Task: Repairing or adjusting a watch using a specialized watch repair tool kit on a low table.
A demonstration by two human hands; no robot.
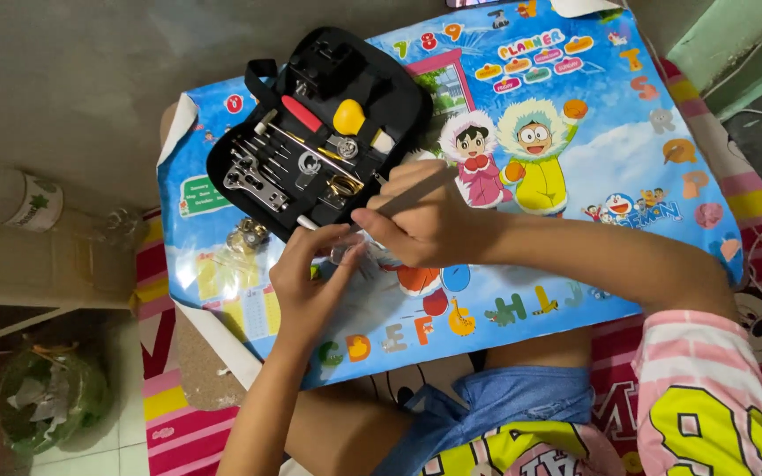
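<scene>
The small clear object (pixel 343 251) pinched between the left hand (pixel 306 286) and right hand (pixel 416 220) was too small and too covered by fingers to identify; the thin grey tool (pixel 399 201) in the right hand was blurred, its tip hidden

Lay spread across the lap: a large glossy cartoon poster (pixel 575 176), rectangular, mostly sky-blue, with bright yellow, pink and orange figures and coloured letters along its edges, its left corner curled. Stood at far left on the floor: a clear plastic bottle (pixel 11 201) wrapped in a white label (pixel 35 204) marked green.
</scene>
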